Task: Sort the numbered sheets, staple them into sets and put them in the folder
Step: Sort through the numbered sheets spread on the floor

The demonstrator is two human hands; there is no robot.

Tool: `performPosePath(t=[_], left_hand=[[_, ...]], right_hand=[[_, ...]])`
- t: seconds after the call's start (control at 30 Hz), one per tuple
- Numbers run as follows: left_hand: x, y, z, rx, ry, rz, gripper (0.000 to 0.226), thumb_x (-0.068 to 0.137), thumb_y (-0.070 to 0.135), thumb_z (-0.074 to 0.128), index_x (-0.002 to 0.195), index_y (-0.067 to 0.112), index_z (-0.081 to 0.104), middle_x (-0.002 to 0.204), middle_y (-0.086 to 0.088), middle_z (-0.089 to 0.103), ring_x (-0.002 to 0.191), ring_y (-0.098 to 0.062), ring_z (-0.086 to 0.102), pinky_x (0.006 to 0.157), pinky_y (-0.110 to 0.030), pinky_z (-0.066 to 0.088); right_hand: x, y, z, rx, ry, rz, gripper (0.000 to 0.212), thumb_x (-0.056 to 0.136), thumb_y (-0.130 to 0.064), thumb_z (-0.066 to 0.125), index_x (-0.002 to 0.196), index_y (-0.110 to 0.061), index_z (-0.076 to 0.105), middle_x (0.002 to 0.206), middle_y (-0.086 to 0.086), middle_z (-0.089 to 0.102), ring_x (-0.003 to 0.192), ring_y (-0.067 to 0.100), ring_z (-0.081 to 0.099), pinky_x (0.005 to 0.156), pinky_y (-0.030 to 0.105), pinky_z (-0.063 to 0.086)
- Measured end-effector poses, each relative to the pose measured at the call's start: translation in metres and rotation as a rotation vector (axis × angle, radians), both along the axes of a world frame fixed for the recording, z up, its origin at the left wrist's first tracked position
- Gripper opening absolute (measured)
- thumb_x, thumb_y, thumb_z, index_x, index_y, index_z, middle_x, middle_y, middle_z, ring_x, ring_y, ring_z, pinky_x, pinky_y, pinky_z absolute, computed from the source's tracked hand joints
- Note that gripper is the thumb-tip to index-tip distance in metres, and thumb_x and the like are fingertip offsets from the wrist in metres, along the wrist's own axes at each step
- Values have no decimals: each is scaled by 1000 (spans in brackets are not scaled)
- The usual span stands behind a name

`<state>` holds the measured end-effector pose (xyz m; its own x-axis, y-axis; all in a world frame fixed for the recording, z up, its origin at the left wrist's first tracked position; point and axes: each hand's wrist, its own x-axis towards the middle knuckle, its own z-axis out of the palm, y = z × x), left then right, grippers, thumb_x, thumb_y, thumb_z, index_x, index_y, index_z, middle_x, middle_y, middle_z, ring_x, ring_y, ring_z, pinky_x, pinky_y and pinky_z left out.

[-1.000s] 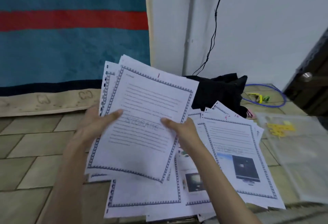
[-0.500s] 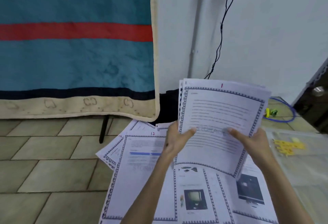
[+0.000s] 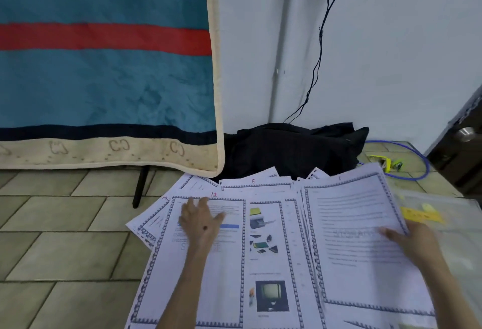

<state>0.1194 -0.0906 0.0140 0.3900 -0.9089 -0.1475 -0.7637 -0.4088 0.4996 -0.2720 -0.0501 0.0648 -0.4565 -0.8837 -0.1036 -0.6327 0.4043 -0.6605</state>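
a teal blanket (image 3: 104, 81) with a red stripe hangs at left over a tiled floor (image 3: 60, 248); a black cord (image 3: 317, 62) runs down the white wall (image 3: 391, 55).

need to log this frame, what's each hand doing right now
Left hand: open, fingers spread flat on sheet 12.
Right hand: closed on the sheet stack.

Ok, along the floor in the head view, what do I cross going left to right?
Black stand leg → left hand on sheet 12 → picture sheet → stack gripped by right hand → clear folder.
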Motion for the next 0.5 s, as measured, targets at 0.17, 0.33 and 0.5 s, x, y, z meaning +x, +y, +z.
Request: performPosePath(t=[0.17,0.33,0.5], left_hand=[[23,0,-9,12,29,96,88,74,56,67,144,18,29,156,-19,7,143,-37,6,114,-53,10],[45,4,-4,63,-14,321,112,61,65,72,145,14,20,154,-22,7,141,-39,6,110,-58,13],[60,9,-4,25,13,381,109,57,61,77,141,10,29,146,-21,26,135,-38,20,106,-59,21]], right_hand=[[-2,3,-26,31,-24,-123,29,76,-10,76,99,5,69,98,27,69,97,42,62,73,35,40],[1,2,-37,55,17,-151,26,81,-13,70,105,-3,66,103,27,67,98,42,61,81,45,47],[9,0,-28,32,92,-179,51,84,-13,65,131,-16,45,112,26,62,102,46,56,77,45,42]])
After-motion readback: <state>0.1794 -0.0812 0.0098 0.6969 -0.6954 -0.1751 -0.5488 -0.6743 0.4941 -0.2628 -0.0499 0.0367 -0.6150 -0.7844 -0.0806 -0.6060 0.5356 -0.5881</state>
